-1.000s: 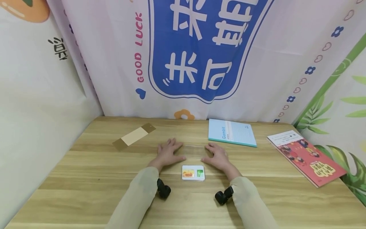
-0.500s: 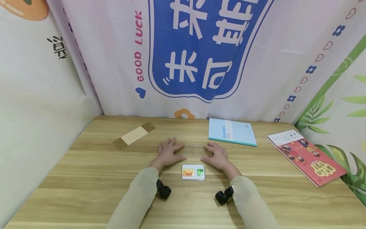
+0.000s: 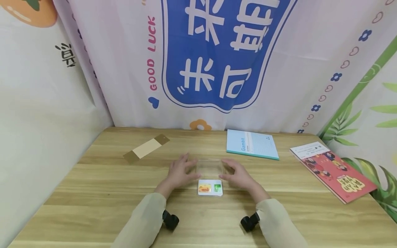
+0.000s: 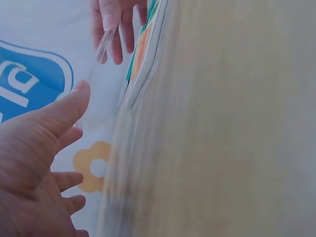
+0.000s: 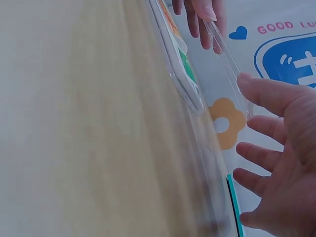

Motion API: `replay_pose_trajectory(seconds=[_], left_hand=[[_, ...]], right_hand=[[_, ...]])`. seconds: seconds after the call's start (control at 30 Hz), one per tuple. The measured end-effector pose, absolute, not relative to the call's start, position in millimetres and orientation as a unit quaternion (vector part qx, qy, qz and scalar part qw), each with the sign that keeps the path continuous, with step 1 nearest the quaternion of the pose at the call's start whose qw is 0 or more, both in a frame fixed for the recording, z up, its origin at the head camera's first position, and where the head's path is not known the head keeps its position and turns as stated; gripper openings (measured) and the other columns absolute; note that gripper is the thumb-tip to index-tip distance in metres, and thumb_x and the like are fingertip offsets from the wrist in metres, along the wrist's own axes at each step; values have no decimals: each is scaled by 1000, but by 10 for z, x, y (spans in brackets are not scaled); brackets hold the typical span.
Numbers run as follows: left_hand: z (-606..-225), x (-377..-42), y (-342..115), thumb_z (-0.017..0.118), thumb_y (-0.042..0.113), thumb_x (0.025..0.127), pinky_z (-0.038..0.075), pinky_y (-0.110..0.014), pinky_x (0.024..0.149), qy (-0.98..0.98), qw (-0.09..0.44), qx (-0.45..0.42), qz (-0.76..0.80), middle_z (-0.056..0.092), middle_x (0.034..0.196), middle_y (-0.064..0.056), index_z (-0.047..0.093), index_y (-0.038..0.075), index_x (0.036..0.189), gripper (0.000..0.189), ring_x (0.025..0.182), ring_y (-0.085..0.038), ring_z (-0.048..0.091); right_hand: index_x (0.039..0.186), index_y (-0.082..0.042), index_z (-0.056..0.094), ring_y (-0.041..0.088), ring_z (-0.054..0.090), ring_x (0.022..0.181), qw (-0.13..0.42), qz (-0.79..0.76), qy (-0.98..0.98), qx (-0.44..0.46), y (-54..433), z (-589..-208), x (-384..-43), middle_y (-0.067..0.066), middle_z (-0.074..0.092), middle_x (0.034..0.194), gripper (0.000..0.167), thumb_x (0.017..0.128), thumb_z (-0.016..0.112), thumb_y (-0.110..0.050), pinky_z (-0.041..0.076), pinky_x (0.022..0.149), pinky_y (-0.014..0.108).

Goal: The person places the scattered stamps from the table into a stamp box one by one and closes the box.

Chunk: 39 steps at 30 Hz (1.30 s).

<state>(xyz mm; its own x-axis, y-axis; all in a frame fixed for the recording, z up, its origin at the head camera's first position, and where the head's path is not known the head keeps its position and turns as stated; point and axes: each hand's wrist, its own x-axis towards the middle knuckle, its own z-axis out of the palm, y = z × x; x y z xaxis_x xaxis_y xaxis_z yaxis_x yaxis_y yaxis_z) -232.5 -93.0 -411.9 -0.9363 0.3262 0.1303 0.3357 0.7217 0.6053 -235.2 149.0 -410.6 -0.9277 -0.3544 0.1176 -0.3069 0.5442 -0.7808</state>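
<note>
A thin, clear rectangular plastic lid (image 3: 209, 168) spans the gap between both hands. My left hand (image 3: 180, 173) pinches its left end between thumb and forefinger, other fingers spread. The right hand (image 3: 238, 175) pinches the opposite end the same way. In the right wrist view the clear lid (image 5: 229, 61) stands off the tabletop, seen nearly edge-on. Just nearer to the body lies a small white stack of cards (image 3: 210, 188) with an orange picture and a green one; a clear edge shows around the stack (image 5: 178, 61) in the right wrist view.
On the wooden table (image 3: 93, 206), a brown and tan strip (image 3: 146, 148) lies at back left. A light blue notebook (image 3: 252, 144) is at back right, with a red booklet (image 3: 333, 171) farther right. A printed curtain (image 3: 130, 69) hangs behind.
Both hands have come up off the table with the clear lid between them and shifted slightly toward the body. Forearms have moved a little apart. The white card stack stays put.
</note>
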Motion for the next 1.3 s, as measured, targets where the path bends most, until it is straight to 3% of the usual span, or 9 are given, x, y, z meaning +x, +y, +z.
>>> replay_pose_trajectory(seconds=[0.33, 0.63, 1.3], left_hand=[[-4109, -2053, -918, 62, 50, 71, 5, -61, 91, -933, 30, -186, -307, 24, 136, -18, 49, 16, 124, 64, 124, -36, 15], [-4218, -1891, -933, 62, 51, 70, 1, -61, 91, -930, 34, -181, -319, 26, 135, -20, 49, 16, 124, 65, 124, -37, 15], [-4304, -1815, -941, 63, 54, 68, 2, -59, 92, -941, 48, -183, -279, 31, 134, -17, 54, 21, 119, 62, 124, -36, 18]], right_hand=[[122, 2, 45, 34, 31, 118, 6, -435, 872, -224, 1565, -4105, -2110, 19, 39, 127, 63, 72, 69, -27, 22, 95, 47], [121, -5, 49, 35, 31, 118, -5, -406, 891, -205, 1541, -4188, -1964, 18, 40, 127, 62, 70, 70, -33, -1, 92, 59], [116, -13, 56, 33, 27, 120, -41, -354, 906, -227, 1533, -4321, -1913, 13, 42, 126, 57, 66, 73, -35, -1, 92, 58]])
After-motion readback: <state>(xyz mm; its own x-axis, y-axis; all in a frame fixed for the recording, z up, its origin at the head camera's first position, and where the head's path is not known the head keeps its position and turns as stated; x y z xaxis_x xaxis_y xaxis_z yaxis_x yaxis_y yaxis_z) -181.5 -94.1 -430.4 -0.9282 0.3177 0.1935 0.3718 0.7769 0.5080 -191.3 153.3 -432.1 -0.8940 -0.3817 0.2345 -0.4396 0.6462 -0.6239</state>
